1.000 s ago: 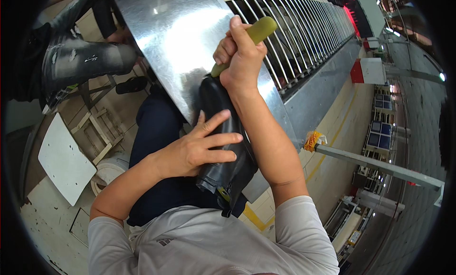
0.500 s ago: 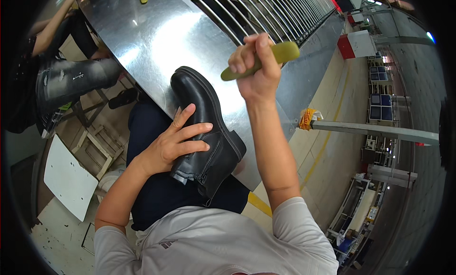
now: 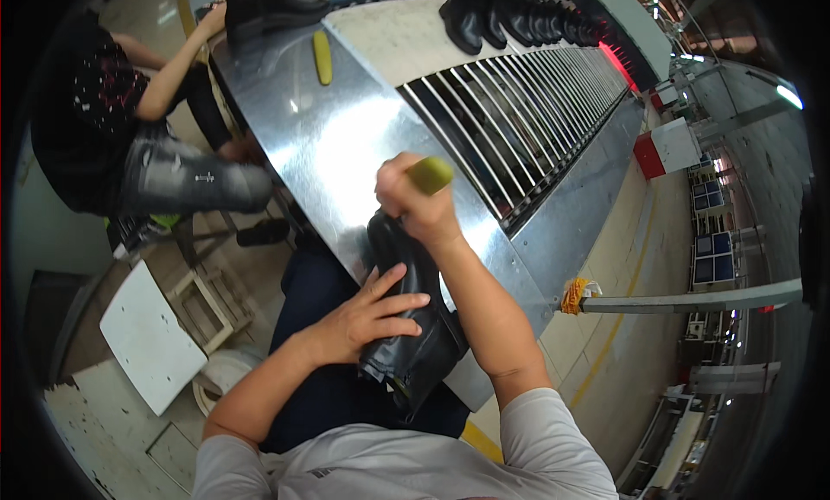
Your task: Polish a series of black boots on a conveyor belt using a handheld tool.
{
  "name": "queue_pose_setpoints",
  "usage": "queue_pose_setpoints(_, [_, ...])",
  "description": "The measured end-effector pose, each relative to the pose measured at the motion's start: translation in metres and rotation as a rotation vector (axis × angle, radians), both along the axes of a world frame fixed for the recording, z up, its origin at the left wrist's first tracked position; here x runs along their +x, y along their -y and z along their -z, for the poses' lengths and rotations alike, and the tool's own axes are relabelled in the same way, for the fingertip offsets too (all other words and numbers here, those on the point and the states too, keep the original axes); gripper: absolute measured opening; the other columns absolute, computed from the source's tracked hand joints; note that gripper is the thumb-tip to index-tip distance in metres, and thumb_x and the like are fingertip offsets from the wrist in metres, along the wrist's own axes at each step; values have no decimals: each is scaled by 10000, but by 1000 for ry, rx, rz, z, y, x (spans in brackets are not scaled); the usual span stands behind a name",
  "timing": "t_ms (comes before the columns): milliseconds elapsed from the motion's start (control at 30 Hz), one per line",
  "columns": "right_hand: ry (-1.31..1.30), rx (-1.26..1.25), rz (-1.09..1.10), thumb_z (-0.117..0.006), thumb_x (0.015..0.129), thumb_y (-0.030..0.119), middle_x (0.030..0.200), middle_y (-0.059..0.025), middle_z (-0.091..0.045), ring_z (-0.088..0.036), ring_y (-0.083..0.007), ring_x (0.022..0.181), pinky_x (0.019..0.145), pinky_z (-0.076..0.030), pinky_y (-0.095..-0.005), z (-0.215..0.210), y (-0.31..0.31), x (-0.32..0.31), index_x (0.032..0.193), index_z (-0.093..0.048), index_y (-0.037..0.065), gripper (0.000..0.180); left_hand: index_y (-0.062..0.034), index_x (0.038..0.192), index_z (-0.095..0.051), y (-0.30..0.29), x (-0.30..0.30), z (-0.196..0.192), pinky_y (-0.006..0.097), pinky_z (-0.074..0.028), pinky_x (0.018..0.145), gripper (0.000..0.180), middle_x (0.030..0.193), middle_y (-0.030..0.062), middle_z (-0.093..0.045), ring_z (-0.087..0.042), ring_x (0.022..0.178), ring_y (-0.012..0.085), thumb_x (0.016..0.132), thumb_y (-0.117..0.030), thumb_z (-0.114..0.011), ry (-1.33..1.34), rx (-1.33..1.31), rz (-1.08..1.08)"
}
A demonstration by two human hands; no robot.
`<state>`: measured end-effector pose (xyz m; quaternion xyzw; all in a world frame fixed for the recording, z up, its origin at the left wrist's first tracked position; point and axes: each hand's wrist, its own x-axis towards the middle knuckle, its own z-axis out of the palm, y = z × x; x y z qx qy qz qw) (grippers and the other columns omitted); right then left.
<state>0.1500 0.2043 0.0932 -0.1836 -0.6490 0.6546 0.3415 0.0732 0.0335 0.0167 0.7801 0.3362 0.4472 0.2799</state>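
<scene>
A black ankle boot (image 3: 437, 349) lies over my lap, its toe pointing away at the edge of the metal table (image 3: 285, 98). My left hand (image 3: 372, 323) holds it from the left side, fingers spread across the upper. In my right hand (image 3: 413, 204) an olive-green rounded bar (image 3: 432, 176) is clasped in a fist, one end sticking up. That fist is at the boot's toe and partly covers it; whether the bar's lower end touches the leather is hidden. Another olive-green bar (image 3: 322, 57) rests on the table farther off.
Beyond the table runs a roller conveyor (image 3: 510, 128), with a row of black boots (image 3: 519, 20) behind it. At the far left a co-worker's hand (image 3: 212, 20) is beside dark boots (image 3: 268, 12). A white seat panel (image 3: 151, 336) is at left, a metal rail (image 3: 683, 301) at right.
My right hand has come down and left to the boot's toe, turning the bar more upright. The view has shifted, bringing the boot row and more of the co-worker into sight.
</scene>
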Motion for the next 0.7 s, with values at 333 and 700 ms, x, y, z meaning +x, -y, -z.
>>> queue_pose_setpoints(333, [-106, 108, -88, -646, 892, 163, 565, -69, -518, -413, -115, 474, 464, -323, -269, 0, -1, 24, 707, -579, 2, 254, -183, 1180, -586, 2, 0, -3, 623, -233, 1120, 588, 1474, 31, -405, -145, 1460, 361, 646, 9, -742, -28, -46, -13])
queue_pose_setpoints(700, [-387, -305, -23, -585, 937, 251, 513, -16, -361, -359, -136, 443, 458, -302, -301, 43, 54, 103, 765, -561, 26, 284, -154, 1115, -622, 6, -11, 2, 447, -241, 1164, 367, 1415, 95, -483, -209, 1450, 356, 783, 3, -610, -49, -46, -99])
